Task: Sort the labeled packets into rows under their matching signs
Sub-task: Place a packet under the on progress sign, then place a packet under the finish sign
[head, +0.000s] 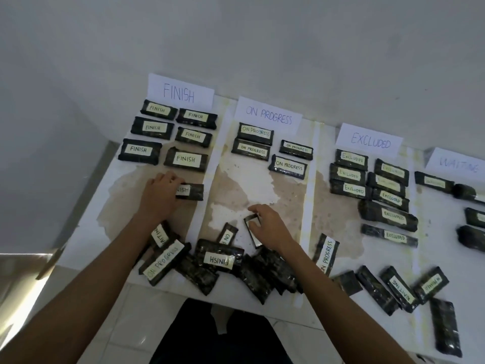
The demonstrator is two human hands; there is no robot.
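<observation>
1. The FINISH sign (pixel 181 91) stands at the far left corner of the tabletop (pixel 262 185), with six packets in two columns under it.
2. The left grip (pixel 160 190) curls over the left end of a FINISH packet (pixel 193 191). The packet runs rightward from the grip, its long axis along the far edge, just nearward of the right column. It looks placed and ready for release.
3. A loose pile (pixel 220 258) lies along the near edge, between the arms.
4. The right grip (pixel 267 224) pinches a tilted packet (pixel 253 232) that sits left of the palm, with its long axis pointing roughly at the far edge. Its label cannot be read. It lies in the lane under the ON PROGRESS sign (pixel 269 118), so the right grip is the nearer one. A quarter turn would likely be needed to match those rows.
5. The EXCLUDED rows (pixel 351 174) lie further right, well apart from both grips.
</observation>
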